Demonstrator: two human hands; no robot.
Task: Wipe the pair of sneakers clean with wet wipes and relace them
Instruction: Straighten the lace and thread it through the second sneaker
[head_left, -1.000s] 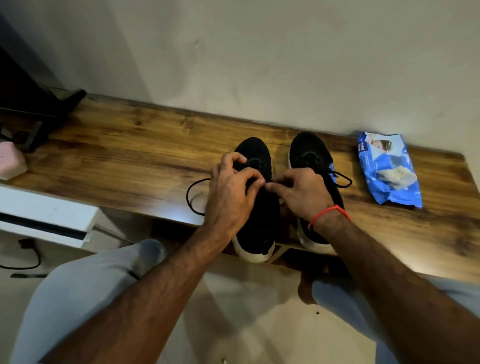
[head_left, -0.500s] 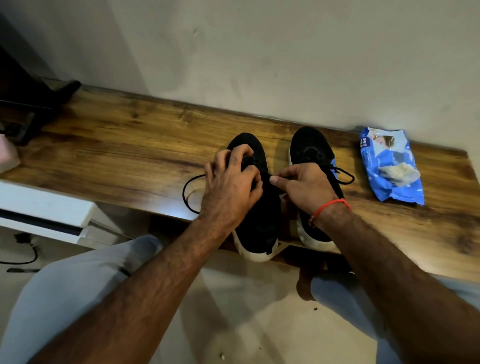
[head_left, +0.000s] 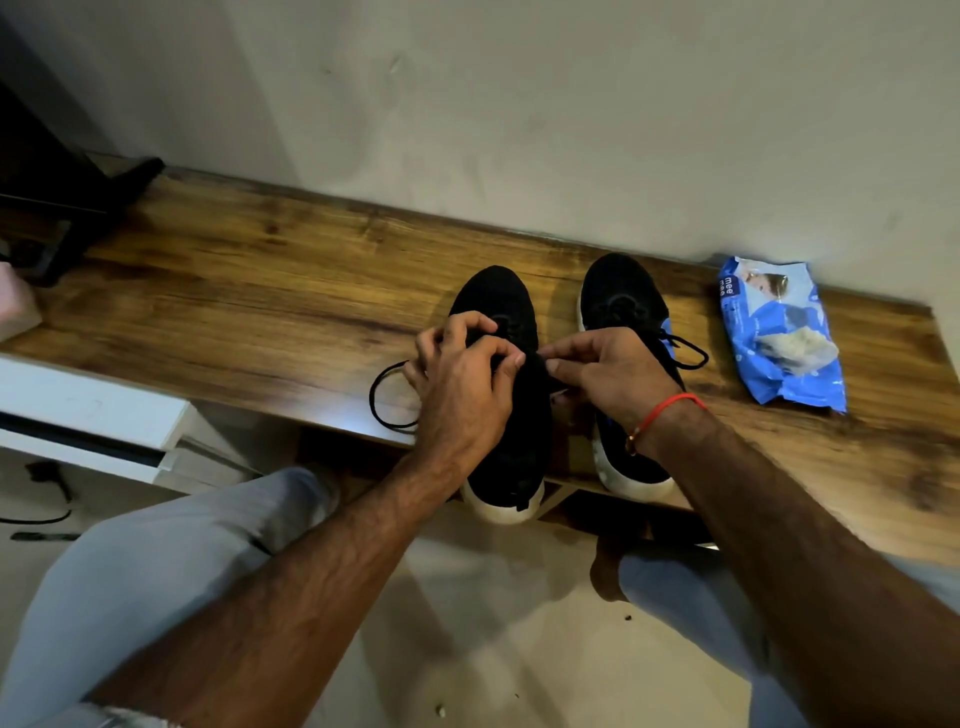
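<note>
Relacing step, I reckon; wiping looks done. Both sneakers sit side by side on the counter (head_left: 260, 312), mid-frame, toes toward the wall. My left hand (head_left: 462, 384) curls round the lace (head_left: 387, 395) over the left sneaker (head_left: 506, 312); right hand (head_left: 608, 371) pinches the other end btwn thumb & forefinger. Right sneaker (head_left: 621, 301) seems tied already. Wipes pack (head_left: 779, 338) far right. Next: pull ends snug, form the bow w/o losing tension.

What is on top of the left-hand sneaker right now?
Both hands work over the left-hand sneaker: the left hand curls around its black lace, and the right hand pinches the lace at mid-shoe. The eyelets beneath are covered.
</note>
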